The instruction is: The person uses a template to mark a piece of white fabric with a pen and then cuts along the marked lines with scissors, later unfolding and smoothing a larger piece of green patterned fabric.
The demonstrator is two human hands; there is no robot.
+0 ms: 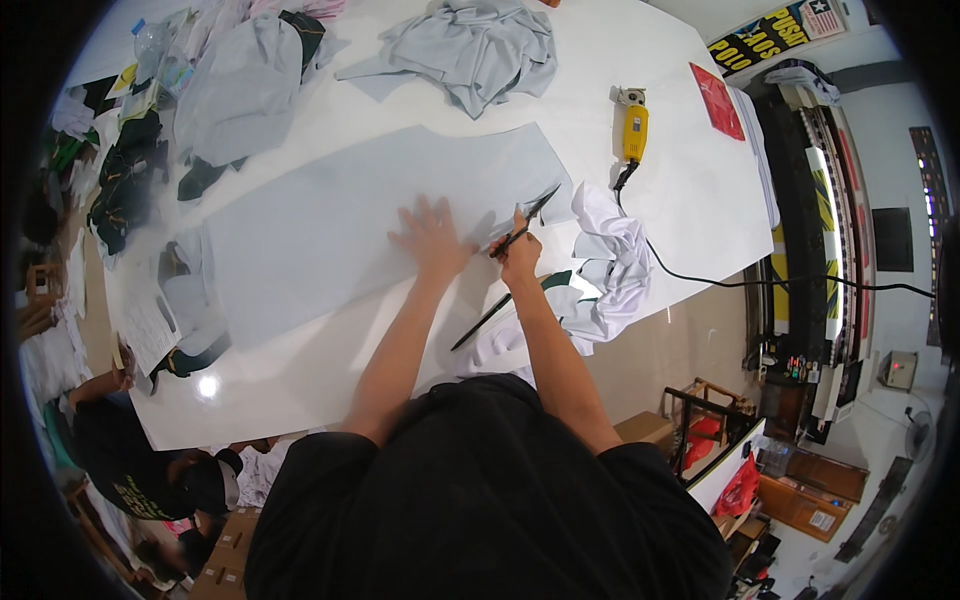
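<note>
A long sheet of light grey fabric (330,230) lies spread over the white table (300,410). My left hand (435,240) rests on it with fingers spread, slightly blurred. In my right hand (520,250) is a pair of black scissors (540,205), the fingers wrapped round the handles. Their blades point up and to the right, parted at the fabric's right end. Beside my right hand lies a crumpled heap of white and pale grey cloth (610,260). A thin dark stick-like piece (480,322) lies below the hands, its kind unclear.
A yellow electric cutter (635,130) stands at the right, its black cord (740,283) running off the table's edge. Crumpled grey fabric (470,50) lies at the back; more grey and dark green pieces (240,95) are heaped at the left. Another person (130,440) is at the lower left.
</note>
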